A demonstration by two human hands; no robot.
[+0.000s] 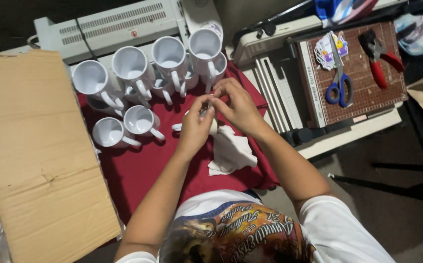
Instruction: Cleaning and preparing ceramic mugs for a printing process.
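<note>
My left hand (195,127) and my right hand (238,104) meet over a red cloth (138,168), fingers pinched together on a small pale roll (210,122) that looks like tape; most of it is hidden by my fingers. A white mug (178,127) lies partly hidden under my left hand. Just below my hands sits a crumpled white paper (231,151). Several white mugs (132,65) stand stacked in a row at the far side of the cloth, and two more mugs (126,127) stand at the left.
A large flat cardboard sheet (31,151) lies at the left. To the right is a paper cutter board (362,78) with blue-handled scissors (339,83), red-handled pliers (379,56) and stickers. A white laminator-like machine (109,24) sits behind the mugs.
</note>
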